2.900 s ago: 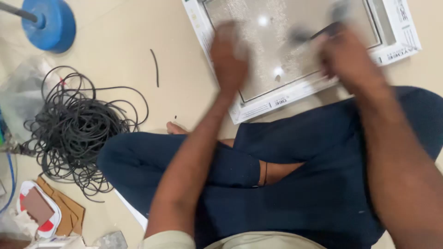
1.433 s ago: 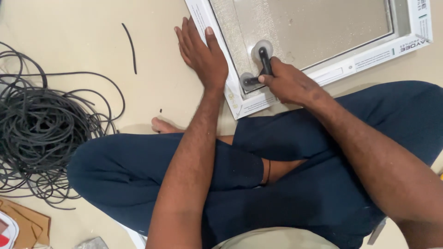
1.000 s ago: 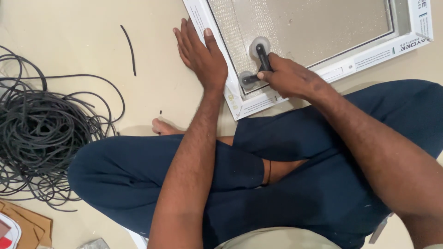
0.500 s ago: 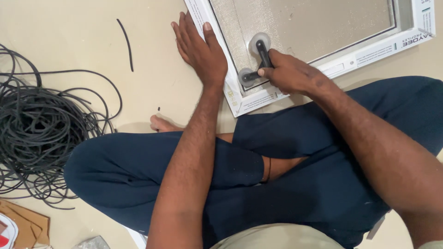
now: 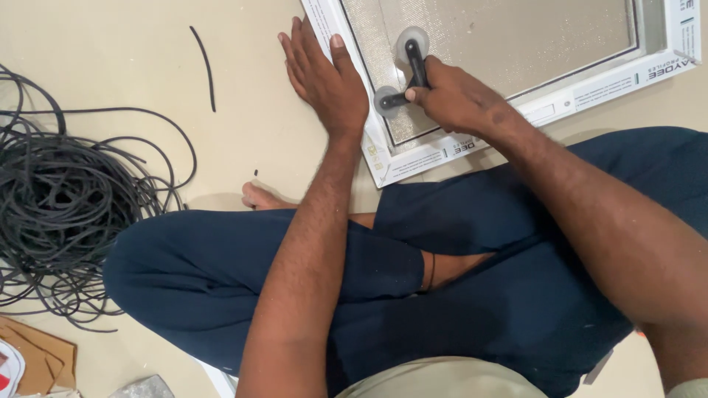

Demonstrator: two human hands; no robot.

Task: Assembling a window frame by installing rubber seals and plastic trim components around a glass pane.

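Note:
A white window frame [image 5: 442, 153] with grey mesh [image 5: 509, 40] lies flat on the floor in front of my crossed legs. My right hand [image 5: 457, 99] grips the black handle of a two-wheeled roller tool [image 5: 404, 70]; one wheel sits on the mesh near the frame's left inner edge, the other close to the near-left corner. My left hand [image 5: 324, 74] lies flat, fingers spread, pressing on the frame's left rail and the floor beside it.
A big tangle of black rubber cord [image 5: 66, 214] lies on the floor at the left. A short cut piece of the cord [image 5: 204, 66] lies above it. Brown cardboard [image 5: 37, 361] and a red-and-white object sit at the bottom left.
Early on both hands were moving fast over the frame. Since then the left hand has rested flat on the rail and the right hand has held the roller near the corner, shifting slightly.

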